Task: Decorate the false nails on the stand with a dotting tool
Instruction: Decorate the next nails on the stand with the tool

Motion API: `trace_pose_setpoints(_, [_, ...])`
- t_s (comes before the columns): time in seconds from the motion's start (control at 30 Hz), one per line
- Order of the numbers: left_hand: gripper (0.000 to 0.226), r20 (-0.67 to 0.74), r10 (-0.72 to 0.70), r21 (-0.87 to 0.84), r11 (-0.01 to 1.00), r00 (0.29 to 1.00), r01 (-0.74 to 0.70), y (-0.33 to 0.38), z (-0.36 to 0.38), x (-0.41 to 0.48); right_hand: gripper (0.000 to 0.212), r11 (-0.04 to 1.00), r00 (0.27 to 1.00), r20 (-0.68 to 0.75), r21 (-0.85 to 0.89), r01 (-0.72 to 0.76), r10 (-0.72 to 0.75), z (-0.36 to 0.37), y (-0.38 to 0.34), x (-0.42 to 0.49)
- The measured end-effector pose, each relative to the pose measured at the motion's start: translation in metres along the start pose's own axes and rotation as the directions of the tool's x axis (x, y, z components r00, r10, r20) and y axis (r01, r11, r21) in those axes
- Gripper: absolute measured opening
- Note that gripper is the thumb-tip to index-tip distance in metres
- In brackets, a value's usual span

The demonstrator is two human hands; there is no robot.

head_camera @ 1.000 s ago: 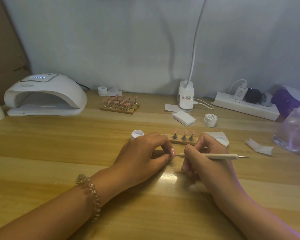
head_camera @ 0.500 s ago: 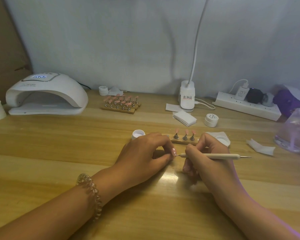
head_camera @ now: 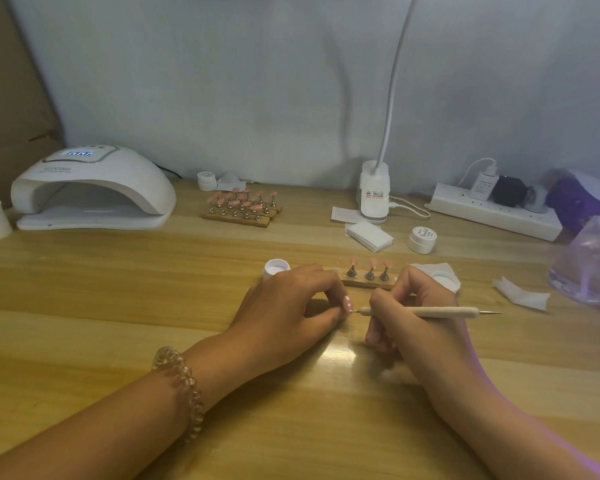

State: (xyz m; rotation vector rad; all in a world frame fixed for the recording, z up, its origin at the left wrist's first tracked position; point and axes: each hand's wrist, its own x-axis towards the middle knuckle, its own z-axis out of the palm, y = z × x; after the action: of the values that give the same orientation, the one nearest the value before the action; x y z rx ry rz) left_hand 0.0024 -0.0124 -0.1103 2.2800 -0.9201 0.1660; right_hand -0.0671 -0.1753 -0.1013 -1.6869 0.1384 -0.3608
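**Dotting a false nail held off the stand.** The left hand (head_camera: 291, 306) lies just in front of the wooden stand (head_camera: 364, 283), at its left end. Its fingers are curled, and the thumb and forefinger are closed together on a pink false nail (head_camera: 347, 302), which shows between the two fingertips, facing the right hand (head_camera: 416, 320).

The right hand sits just in front of the stand's right end. Its fingers are clamped pen-fashion round the dotting tool (head_camera: 426, 311), and its lower fingers are tucked down on the table (head_camera: 84, 306). The tool lies nearly level. One metal tip meets the lower edge of the held nail, where small white dots show, and the other tip juts out past the hand, away from the stand.

Three pink nails (head_camera: 371, 263) stand upright on metal holders on the stand, apart from both hands.

An open white jar (head_camera: 276, 267) sits just left of the stand, and a white lid (head_camera: 444, 278) on a tissue sits just right of it. Behind the stand to the right is a closed jar (head_camera: 422, 240). Well behind the stand to the left is a second rack of nails (head_camera: 241, 207), and farther left again a nail lamp (head_camera: 90, 188).
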Motion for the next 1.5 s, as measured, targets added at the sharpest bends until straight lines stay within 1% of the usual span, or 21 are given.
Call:
trace_pose_setpoints(0.1, [0.003, -0.007, 0.004, 0.005, 1.0, 1.0, -0.004, 0.0, 0.0, 0.0, 0.022, 0.999, 0.999, -0.039, 0.034, -0.003, 0.004, -0.001, 0.0, 0.0])
trace_pose_setpoints(0.2, [0.004, -0.017, 0.012, 0.003, 1.0, 1.0, -0.011, 0.001, 0.001, -0.001, 0.025, 0.989, 0.99, -0.136, 0.147, -0.005, 0.025, -0.004, -0.002, 0.0])
trace_pose_setpoints(0.27, [0.005, -0.023, 0.012, -0.009, 1.0, 1.0, -0.013, 0.001, 0.001, -0.002, 0.027, 0.98, 0.981, -0.194, 0.198, 0.026, 0.013, -0.006, -0.003, 0.001])
trace_pose_setpoints(0.37, [0.01, -0.063, 0.001, -0.009, 1.0, 0.998, -0.002, 0.002, 0.0, -0.001, 0.029, 0.973, 0.963, -0.269, 0.22, 0.064, -0.003, -0.008, -0.003, 0.003])
trace_pose_setpoints(0.47, [0.009, -0.106, -0.019, 0.043, 0.999, 0.994, 0.024, 0.003, -0.005, 0.003, 0.03, 0.973, 0.951, -0.309, 0.224, 0.058, 0.014, -0.012, -0.002, 0.007])
trace_pose_setpoints(0.57, [0.004, -0.119, -0.072, 0.072, 0.994, 0.99, 0.081, 0.001, -0.015, 0.015, 0.028, 0.974, 0.952, -0.303, 0.226, 0.03, 0.041, -0.012, -0.001, 0.009])
trace_pose_setpoints(0.7, [0.003, -0.045, -0.149, 0.054, 0.987, 0.988, 0.152, -0.007, -0.027, 0.033, 0.029, 0.974, 0.96, -0.277, 0.223, 0.021, 0.043, -0.011, -0.001, 0.009])
trace_pose_setpoints(0.87, [0.005, 0.026, -0.167, 0.089, 0.982, 0.986, 0.164, -0.013, -0.026, 0.05, 0.03, 0.975, 0.964, -0.261, 0.224, 0.004, 0.056, -0.012, -0.002, 0.009])
trace_pose_setpoints(0.9, [0.003, 0.027, -0.172, 0.099, 0.981, 0.985, 0.169, -0.014, -0.025, 0.051, 0.031, 0.975, 0.965, -0.258, 0.224, 0.004, 0.055, -0.011, -0.002, 0.009])
trace_pose_setpoints(1.03, [0.012, 0.02, -0.179, 0.137, 0.975, 0.984, 0.175, -0.018, -0.02, 0.055, 0.031, 0.977, 0.966, -0.251, 0.213, 0.001, 0.053, -0.011, -0.002, 0.009])
trace_pose_setpoints(1.27, [0.01, 0.032, -0.18, 0.164, 0.971, 0.983, 0.172, -0.022, -0.016, 0.059, 0.027, 0.984, 0.971, -0.236, 0.179, -0.004, 0.047, -0.01, -0.003, 0.009])
trace_pose_setpoints(1.5, [0.011, 0.039, -0.175, 0.145, 0.975, 0.984, 0.167, -0.021, -0.015, 0.061, 0.025, 0.986, 0.973, -0.224, 0.168, -0.008, 0.046, -0.009, -0.003, 0.01])
